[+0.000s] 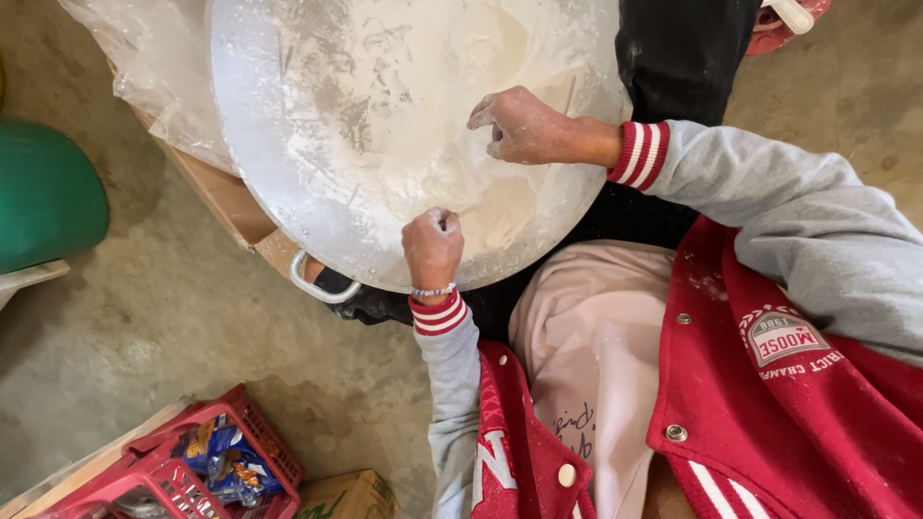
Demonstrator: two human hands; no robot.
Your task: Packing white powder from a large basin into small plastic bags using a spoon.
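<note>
Flour (452, 183) is being worked in the wide metal pan (279, 125) on the floor, still loose and powdery. The left hand (433, 248) is being fisted; right hand (524, 125) fingers are being curled into it.

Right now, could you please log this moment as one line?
left hand: fisted in white flour | right hand: curled on flour | holder: large round metal pan | floor: red plastic crate
</note>
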